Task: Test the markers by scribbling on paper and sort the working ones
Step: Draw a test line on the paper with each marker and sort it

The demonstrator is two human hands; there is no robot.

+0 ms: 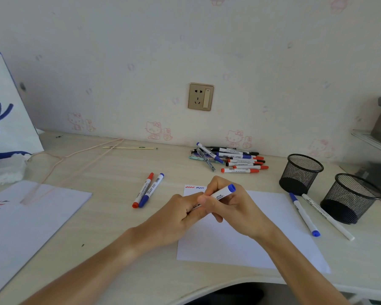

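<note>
Both hands hold one blue-ended white marker (223, 192) above the white sheet of paper (246, 238). My right hand (231, 208) grips its upper barrel, and my left hand (180, 214) grips the lower end, which is hidden in the fingers. A red and a blue scribble (195, 187) mark the sheet's top left corner. A red marker (143, 190) and a blue marker (151, 190) lie side by side left of the sheet. A pile of markers and pens (229, 158) lies by the wall.
Two black mesh pen cups (300, 173) (350, 198) stand at the right. In front of them lie a blue marker (304, 214) and a white pen (328, 216). Another scribbled sheet (31, 216) lies at left, near a white bag (7, 111) and a pink cord (75, 157).
</note>
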